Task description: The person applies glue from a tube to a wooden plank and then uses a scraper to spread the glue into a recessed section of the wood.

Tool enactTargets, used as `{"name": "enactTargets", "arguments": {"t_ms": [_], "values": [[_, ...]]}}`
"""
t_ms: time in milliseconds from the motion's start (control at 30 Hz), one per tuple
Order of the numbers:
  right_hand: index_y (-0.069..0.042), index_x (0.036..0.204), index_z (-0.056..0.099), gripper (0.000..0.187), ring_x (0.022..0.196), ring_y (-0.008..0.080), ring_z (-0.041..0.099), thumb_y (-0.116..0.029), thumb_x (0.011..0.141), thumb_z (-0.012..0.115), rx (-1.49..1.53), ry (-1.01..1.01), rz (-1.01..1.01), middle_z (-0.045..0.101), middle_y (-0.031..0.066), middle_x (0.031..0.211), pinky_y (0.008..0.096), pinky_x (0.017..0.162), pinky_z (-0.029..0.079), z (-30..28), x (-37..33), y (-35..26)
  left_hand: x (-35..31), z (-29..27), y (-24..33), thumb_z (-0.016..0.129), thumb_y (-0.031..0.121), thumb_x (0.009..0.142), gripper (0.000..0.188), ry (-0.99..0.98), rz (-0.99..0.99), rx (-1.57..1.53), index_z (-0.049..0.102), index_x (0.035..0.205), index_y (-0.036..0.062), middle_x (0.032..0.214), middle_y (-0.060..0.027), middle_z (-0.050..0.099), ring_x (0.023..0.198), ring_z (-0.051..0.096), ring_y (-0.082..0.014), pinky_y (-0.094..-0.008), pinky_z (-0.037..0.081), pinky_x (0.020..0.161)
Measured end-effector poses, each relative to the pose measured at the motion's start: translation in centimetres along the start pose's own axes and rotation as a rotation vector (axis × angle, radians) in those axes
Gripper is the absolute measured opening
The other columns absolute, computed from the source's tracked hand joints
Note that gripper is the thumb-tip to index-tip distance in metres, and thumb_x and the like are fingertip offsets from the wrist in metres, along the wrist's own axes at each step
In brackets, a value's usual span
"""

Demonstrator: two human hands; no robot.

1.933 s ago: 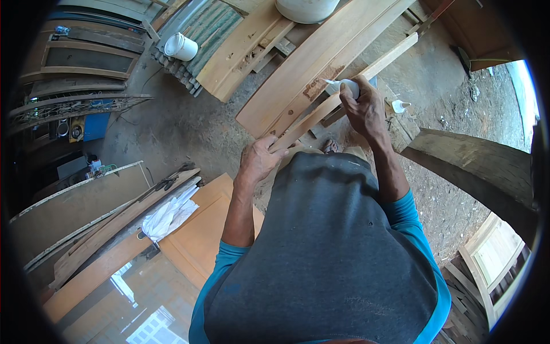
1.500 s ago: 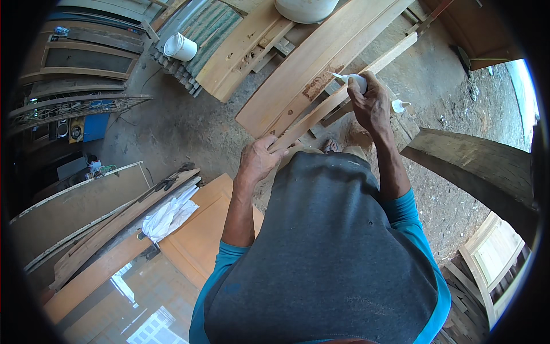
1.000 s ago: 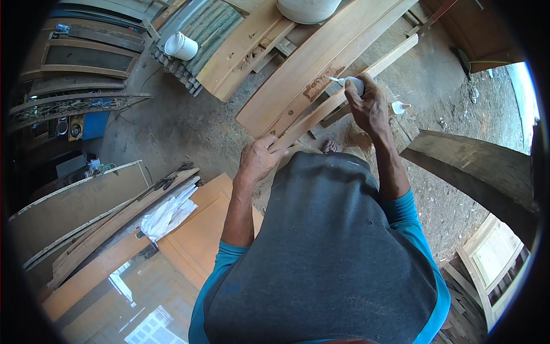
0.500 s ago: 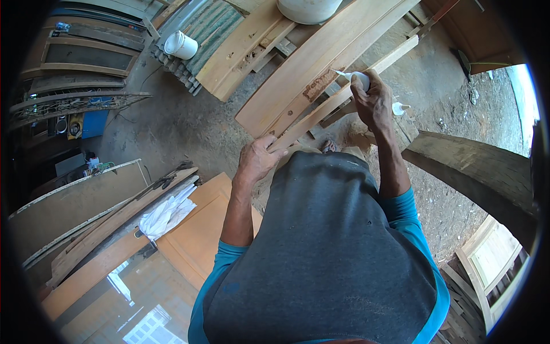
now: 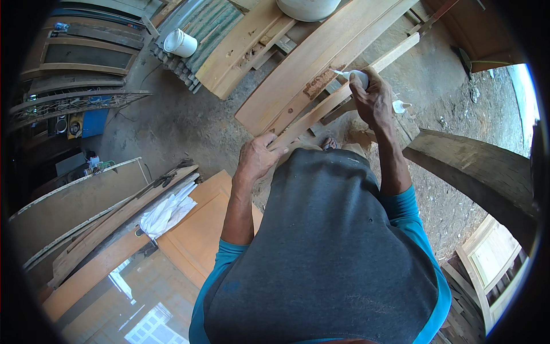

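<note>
My right hand [image 5: 375, 102] is wrapped round a white squeeze bottle [image 5: 359, 79], its pointed nozzle turned left over a wooden panel [image 5: 298, 86]. Below that nozzle lies a rough reddish-brown patch [image 5: 321, 84] on the panel's near edge. A narrow wooden strip [image 5: 315, 116] runs along this edge, and the fingers of my left hand [image 5: 259, 156] grip its lower left end. Another white nozzle-topped bottle [image 5: 399, 107] stands just right of my right wrist. Whether glue or something else fills the bottles cannot be seen.
A white bucket [image 5: 309, 7] sits at the top, and a smaller white pail [image 5: 180, 43] rests on corrugated sheets [image 5: 215, 28] at upper left. A thick timber beam [image 5: 475, 166] juts in from the right. An orange-brown door panel [image 5: 200, 229] and white cloth [image 5: 167, 213] lie at lower left.
Hardly anything differs. Both hands keep their places on the bottle and the strip, and the nozzle stays over the rough patch.
</note>
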State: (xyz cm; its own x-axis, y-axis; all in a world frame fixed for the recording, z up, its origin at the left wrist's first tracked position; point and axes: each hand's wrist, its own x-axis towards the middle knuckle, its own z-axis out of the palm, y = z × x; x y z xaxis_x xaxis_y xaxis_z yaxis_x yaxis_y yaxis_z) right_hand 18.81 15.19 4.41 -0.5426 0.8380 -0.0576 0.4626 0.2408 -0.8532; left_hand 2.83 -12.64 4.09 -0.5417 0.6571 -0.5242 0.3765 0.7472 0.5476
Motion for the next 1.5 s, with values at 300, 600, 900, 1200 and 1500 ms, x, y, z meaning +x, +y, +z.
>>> {"name": "enactTargets", "arguments": {"t_ms": [300,600,900,1200,1500], "values": [[-0.002,0.108,0.072,0.028,0.078,0.0273,0.073,-0.029,0.1,0.068,0.021,-0.03,0.024,0.073,0.0186,0.084,0.0423,0.074,0.057,0.1,-0.2,-0.1,0.0,-0.1,0.1,0.087,0.034,0.085,0.039,-0.001,-0.004,0.009,0.076,0.109,0.0047,0.095,-0.0167,0.075,0.084,0.068,-0.0271,-0.0406,0.053,0.081],[-0.002,0.109,0.073,0.03,0.081,0.0298,0.076,-0.03,0.1,0.07,-0.003,0.01,0.016,0.075,0.0194,0.086,0.0427,0.074,0.058,0.2,0.3,0.4,0.1,-0.1,-0.1,0.087,0.035,0.085,0.039,-0.006,-0.006,0.014,0.077,0.11,0.0067,0.095,-0.0165,0.075,0.085,0.07,-0.027,-0.0411,0.054,0.081],[-0.002,0.109,0.073,0.032,0.081,0.0301,0.076,-0.033,0.1,0.069,-0.018,-0.018,0.059,0.075,0.0197,0.087,0.0434,0.075,0.058,0.0,0.2,-0.4,0.0,-0.1,0.0,0.086,0.034,0.085,0.04,-0.006,0.008,0.011,0.077,0.111,0.006,0.095,-0.0165,0.075,0.086,0.071,-0.0268,-0.0407,0.054,0.08],[-0.002,0.108,0.072,0.03,0.082,0.0291,0.075,-0.03,0.1,0.068,-0.004,-0.02,0.033,0.075,0.0197,0.088,0.0427,0.076,0.057,0.0,-0.1,-0.5,0.0,-0.1,0.1,0.086,0.034,0.085,0.038,0.011,0.021,0.009,0.077,0.109,0.0059,0.091,-0.0156,0.074,0.082,0.069,-0.026,-0.0403,0.053,0.078],[-0.001,0.107,0.071,0.028,0.078,0.0238,0.07,-0.028,0.101,0.069,0.002,-0.041,-0.009,0.071,0.0157,0.085,0.0399,0.073,0.055,0.4,-0.6,-0.9,0.0,-0.1,0.1,0.086,0.034,0.085,0.039,0.014,0.026,0.009,0.075,0.108,0.005,0.095,-0.0176,0.075,0.085,0.07,-0.0278,-0.0412,0.054,0.08]]}}
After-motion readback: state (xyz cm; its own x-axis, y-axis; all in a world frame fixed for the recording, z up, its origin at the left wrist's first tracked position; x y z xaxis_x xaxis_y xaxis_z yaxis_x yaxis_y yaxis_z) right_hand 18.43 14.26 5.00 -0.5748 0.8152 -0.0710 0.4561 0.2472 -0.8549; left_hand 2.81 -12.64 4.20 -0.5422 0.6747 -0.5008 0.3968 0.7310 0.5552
